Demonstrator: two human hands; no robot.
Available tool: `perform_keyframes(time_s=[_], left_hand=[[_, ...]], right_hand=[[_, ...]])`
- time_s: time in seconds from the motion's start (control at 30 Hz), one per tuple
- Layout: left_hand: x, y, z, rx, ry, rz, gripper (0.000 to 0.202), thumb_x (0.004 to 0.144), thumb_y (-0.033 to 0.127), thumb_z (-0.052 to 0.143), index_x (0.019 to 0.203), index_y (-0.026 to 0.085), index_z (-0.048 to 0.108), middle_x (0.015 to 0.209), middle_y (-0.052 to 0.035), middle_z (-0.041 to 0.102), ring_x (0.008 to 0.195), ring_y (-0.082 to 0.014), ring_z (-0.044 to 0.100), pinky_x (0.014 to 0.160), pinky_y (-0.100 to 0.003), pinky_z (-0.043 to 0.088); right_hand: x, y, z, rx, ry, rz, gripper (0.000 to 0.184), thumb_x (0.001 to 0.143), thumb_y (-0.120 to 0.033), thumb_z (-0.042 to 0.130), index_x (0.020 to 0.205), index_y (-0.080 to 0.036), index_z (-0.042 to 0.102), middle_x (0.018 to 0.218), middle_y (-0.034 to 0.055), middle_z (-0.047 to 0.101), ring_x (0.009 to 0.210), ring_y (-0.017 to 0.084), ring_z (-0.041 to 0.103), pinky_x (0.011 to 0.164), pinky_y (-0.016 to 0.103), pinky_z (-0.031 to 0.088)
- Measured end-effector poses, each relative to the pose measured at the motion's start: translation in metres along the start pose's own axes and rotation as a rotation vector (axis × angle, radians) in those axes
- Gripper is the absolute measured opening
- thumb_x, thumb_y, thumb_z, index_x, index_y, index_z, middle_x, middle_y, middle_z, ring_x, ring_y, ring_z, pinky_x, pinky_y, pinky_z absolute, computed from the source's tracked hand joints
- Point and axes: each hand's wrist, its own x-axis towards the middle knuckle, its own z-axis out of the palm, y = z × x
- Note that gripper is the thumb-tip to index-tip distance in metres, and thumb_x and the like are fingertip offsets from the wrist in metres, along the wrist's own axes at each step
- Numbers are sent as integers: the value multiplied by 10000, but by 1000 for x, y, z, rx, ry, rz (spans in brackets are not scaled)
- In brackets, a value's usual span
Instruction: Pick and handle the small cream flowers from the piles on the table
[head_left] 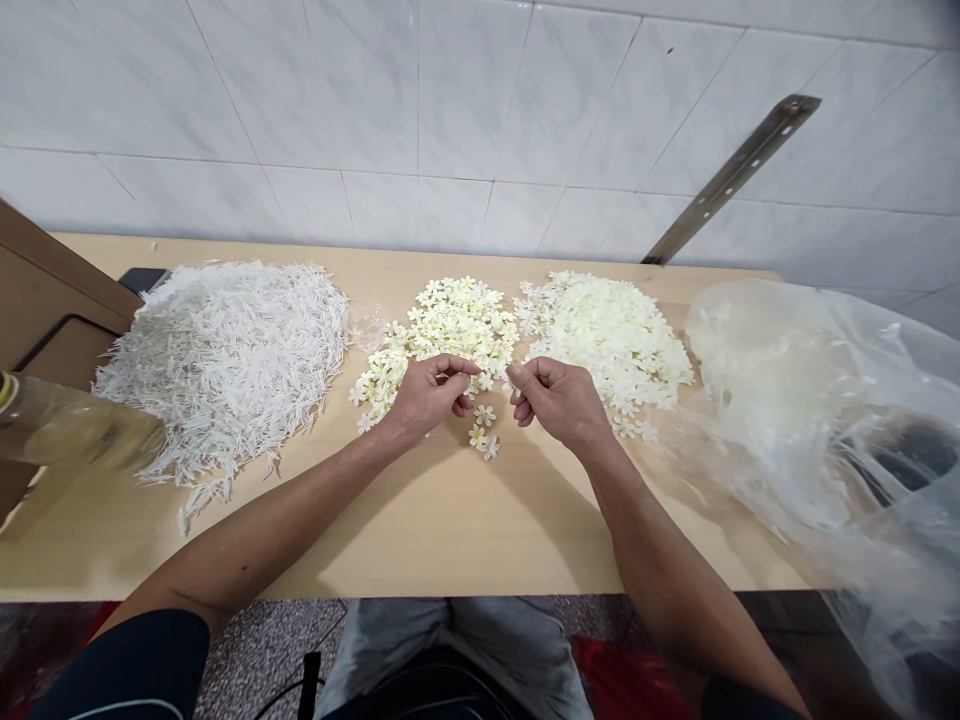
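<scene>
Both of my hands hover over the near edge of a middle heap of small pale-yellow artificial flowers [465, 320]. My left hand [431, 395] is closed, its thumb and index finger bent together; whatever they pinch is too small to make out. Facing it, a short gap away, my right hand [555, 400] is closed with the thumb pressed on the index finger. Something small and whitish shows at its fingertips, but I cannot tell whether it is held. Below the gap, a few loose flowers [484, 438] lie on the table [465, 530].
A big heap of thin white stamen-like strands [232, 350] lies left, beside a clear bottle [82, 425] and a cardboard box [52, 290]. Right of centre is a heap of greenish-white petals [615, 335]. A large clear plastic bag [780, 390] covers the right end. A metal strip [731, 180] leans on the tiled wall.
</scene>
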Motion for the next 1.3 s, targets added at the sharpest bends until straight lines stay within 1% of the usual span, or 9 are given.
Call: perform_keyframes(time_s=[0.13, 0.23, 0.43, 0.6, 0.7, 0.77, 0.93, 1.1, 1.3], left_hand=[[-1, 1, 1, 9, -41, -28, 234, 870, 247, 693, 1053, 127, 775, 625, -33, 695, 577, -139, 680, 575, -226, 567], [-1, 1, 1, 3, -75, -38, 251, 880, 316, 731, 1030, 120, 775, 625, -34, 691, 554, -132, 664, 558, -225, 563], [-1, 1, 2, -25, -70, -43, 315, 840, 400, 806, 989, 127, 757, 650, -27, 679, 537, -139, 661, 479, -224, 540], [0, -1, 1, -19, -72, -51, 292, 859, 391, 789, 986, 129, 756, 630, -23, 670, 525, -137, 658, 475, -218, 536], [0, 0, 1, -14, -77, -57, 288, 872, 400, 777, 977, 132, 755, 628, -23, 673, 530, -135, 662, 492, -216, 541], [-1, 2, 1, -15, -78, -49, 302, 872, 417, 781, 964, 131, 753, 627, -29, 680, 532, -134, 663, 505, -217, 546], [-2, 1, 1, -24, -89, -75, 307, 864, 418, 794, 965, 131, 758, 611, -30, 680, 517, -132, 649, 504, -220, 542], [-2, -4, 3, -37, -96, -97, 284, 871, 409, 785, 976, 146, 765, 648, -36, 698, 547, -139, 667, 502, -219, 541], [-6, 2, 5, -50, -117, -131, 265, 888, 376, 764, 975, 125, 765, 619, -45, 691, 524, -131, 647, 515, -221, 543]], right_hand=[[2, 7, 1, 16, -46, -99, 461, 918, -649, 699, 810, -201, 721, 605, 19, 686, 536, 166, 665, 559, 284, 555], [5, 11, 3, 8, -35, -123, 423, 915, -622, 719, 849, -206, 749, 560, -6, 642, 487, 147, 598, 527, 283, 530], [7, 16, 9, 189, -95, -83, 450, 800, -579, 850, 1028, -209, 734, 806, 33, 763, 696, 212, 756, 726, 377, 659], [5, 18, 13, 30, 33, -182, 356, 842, -549, 821, 928, -217, 728, 797, 33, 750, 712, 221, 757, 730, 378, 653], [3, 19, 12, 9, 21, -211, 378, 899, -516, 770, 1138, -225, 740, 876, 44, 776, 743, 231, 775, 759, 395, 654], [3, 20, 12, 12, 4, -204, 404, 902, -512, 764, 1191, -230, 738, 898, 49, 784, 757, 238, 783, 767, 398, 653], [3, 22, 11, -121, 95, -242, 327, 872, -549, 785, 933, -231, 748, 824, 53, 772, 743, 239, 751, 714, 374, 619], [2, 22, 12, -153, 108, -260, 350, 923, -504, 732, 1156, -244, 762, 926, 69, 799, 797, 260, 774, 764, 407, 622], [-2, 14, 13, -329, 177, -322, 296, 918, -542, 743, 897, -248, 765, 833, 61, 783, 748, 246, 728, 723, 379, 563]])
